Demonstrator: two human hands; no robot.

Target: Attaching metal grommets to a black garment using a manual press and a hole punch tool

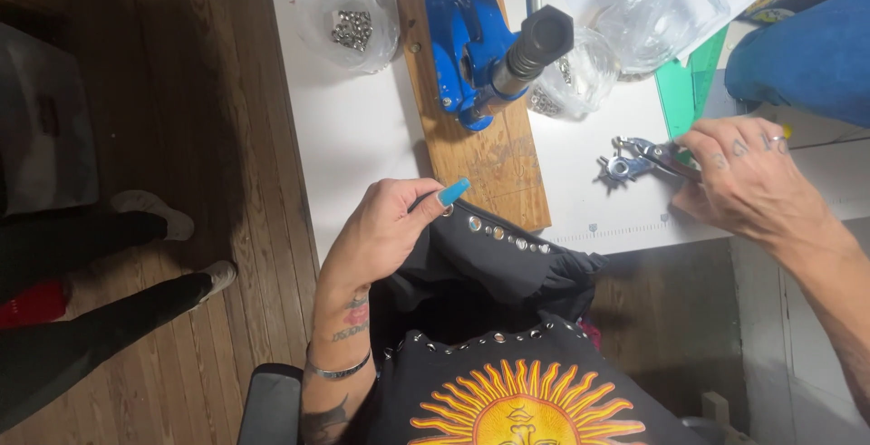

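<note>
- The left hand [385,227], with long turquoise nails, is curled shut on a fold of black fabric garment [507,268] set with a row of round silver eyelets [507,238]; thumb and forefinger pinch the cloth at the near edge of the table.
- The garment hangs off the table's near edge into the lap, where a second row of eyelets runs above an orange and yellow sun print [521,409].
- The right hand [748,182], with rings and tattooed fingers, lies to the right on the table with its fingers closed around the handles of a silver metal revolving punch plier [639,159]; the plier's star-shaped head points left and rests on the table.
- The white table [353,128] carries a wooden board [494,159] just beyond the left hand.
- On the board stands a blue metal hand press [462,37] with a dark handle [535,46] reaching toward the near right.
- Far left of the press lies a clear plastic bag of small silver eyelets [349,24]; right of the press lie more clear bags [634,37].
- A green cutting mat [684,87] lies at the far right, beside something in blue denim [807,55].
- On the left, over the dark wooden floor [208,119], another person's legs in black with pale shoes [154,214] are in view.
</note>
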